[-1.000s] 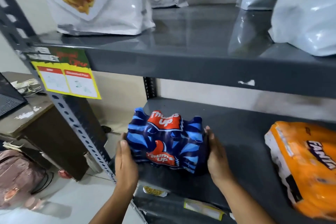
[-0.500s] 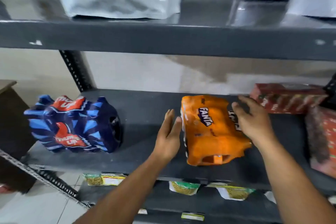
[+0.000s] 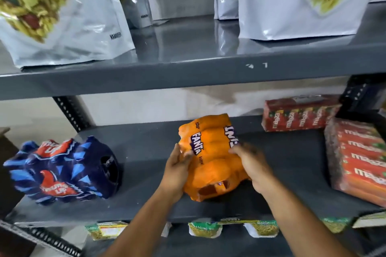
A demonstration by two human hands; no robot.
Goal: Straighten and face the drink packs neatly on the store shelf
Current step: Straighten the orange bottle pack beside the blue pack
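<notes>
An orange Fanta pack point(image 3: 213, 152) lies on the middle of the dark grey shelf point(image 3: 146, 148), its logo turned sideways. My left hand point(image 3: 177, 169) grips its left side and my right hand point(image 3: 250, 162) grips its right side. A blue Thums Up pack point(image 3: 62, 169) sits at the left end of the same shelf, apart from both hands. Two red Maaza packs stand at the right: one point(image 3: 296, 115) at the back, one point(image 3: 359, 160) nearer the front edge.
White snack pouches point(image 3: 83, 27) stand on the shelf above, whose front lip point(image 3: 188, 77) overhangs the drink packs. Green snack packets point(image 3: 204, 229) hang under the shelf's front edge. A perforated upright post point(image 3: 71, 115) rises at the back left.
My hands left the Thums Up pack, and the view swung right. Both hands have closed on the Fanta pack, which has turned and shifted slightly on the shelf.
</notes>
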